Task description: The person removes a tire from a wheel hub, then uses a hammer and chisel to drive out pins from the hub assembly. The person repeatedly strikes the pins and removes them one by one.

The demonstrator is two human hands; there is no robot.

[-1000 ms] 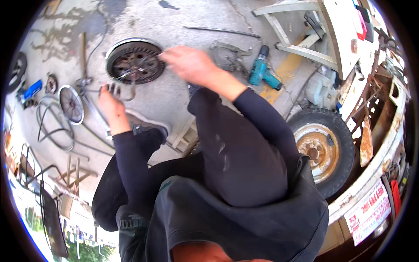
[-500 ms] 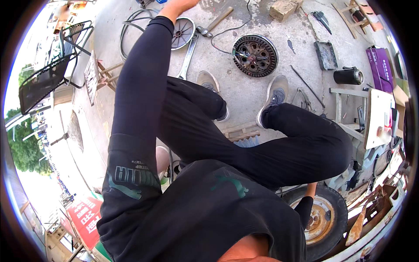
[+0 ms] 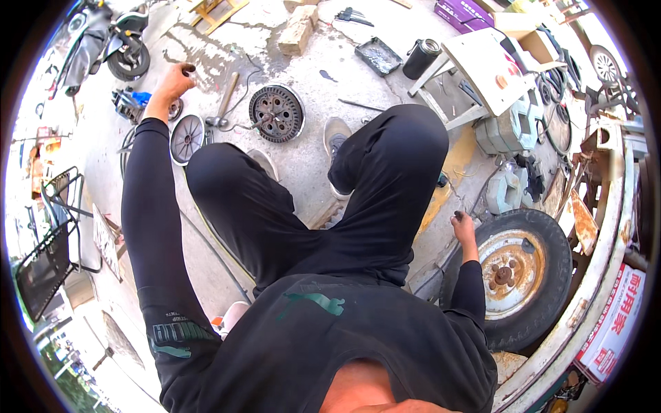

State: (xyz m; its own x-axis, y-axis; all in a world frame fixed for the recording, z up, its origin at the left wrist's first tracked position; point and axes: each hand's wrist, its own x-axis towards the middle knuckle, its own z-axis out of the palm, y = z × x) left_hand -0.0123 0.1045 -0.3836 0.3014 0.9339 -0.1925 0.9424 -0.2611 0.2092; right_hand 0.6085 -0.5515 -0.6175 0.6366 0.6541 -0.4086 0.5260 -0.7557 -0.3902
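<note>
My left hand (image 3: pixel 175 82) is held out at the upper left, its fingers loosely bent and apart with nothing seen in them. Close by are a small machine with a blue part (image 3: pixel 131 103) and a spoked metal wheel (image 3: pixel 187 139). A hammer (image 3: pixel 226 103) lies just right of that wheel. Beyond my knees a round, dark toothed disc (image 3: pixel 277 113) with holes rests on the concrete. My right hand (image 3: pixel 464 226) hangs low at my right side, fingers loosely curled, small in view, with nothing visible in it. It is beside a tyre on a rusty rim (image 3: pixel 511 274).
Ahead stand a black flask (image 3: pixel 421 58), a shallow black tray (image 3: pixel 378 56), a stone block (image 3: pixel 298 36) and a white-topped stool (image 3: pixel 482 65). Grey-green weights (image 3: pixel 506 127) lie at right. A motorcycle (image 3: pixel 113 45) and a black folding chair (image 3: pixel 55 241) are on the left.
The view has swung right, so the floor things now sit further left. My right hand has come out from behind my thigh. My left hand remains stretched forward.
</note>
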